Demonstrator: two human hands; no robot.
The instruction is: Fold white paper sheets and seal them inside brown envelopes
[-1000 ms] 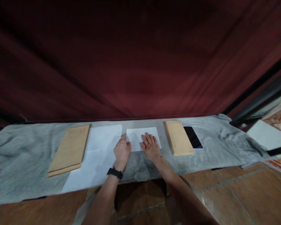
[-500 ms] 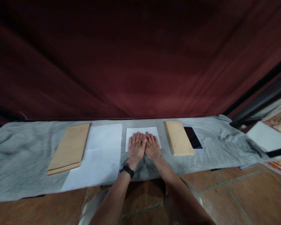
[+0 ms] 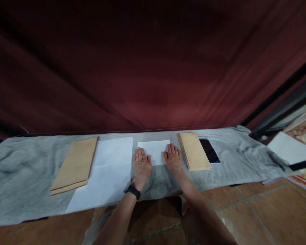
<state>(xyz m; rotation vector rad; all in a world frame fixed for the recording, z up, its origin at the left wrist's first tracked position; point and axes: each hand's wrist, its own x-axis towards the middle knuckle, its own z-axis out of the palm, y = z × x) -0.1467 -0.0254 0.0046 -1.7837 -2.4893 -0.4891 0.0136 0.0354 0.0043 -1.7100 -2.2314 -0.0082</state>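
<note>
A small white sheet of paper, perhaps folded, lies flat in front of me on a grey cloth. My left hand rests flat on its left edge, fingers stretched forward and thumb out to the side. Across from it, my right hand lies flat over the right edge, fingers also straight. Bare white paper shows between the two hands. To the left are larger white sheets, partly covered by brown envelopes. Right of my right hand sits a stack of tan envelopes.
The grey cloth covers a long, narrow surface. A dark phone or tablet lies partly under the tan envelopes. Behind hangs a dark red curtain. Tiled floor shows below the front edge.
My hands were side by side on the middle of the small paper. They have moved apart, the left one to the left edge and the right one to the right edge.
</note>
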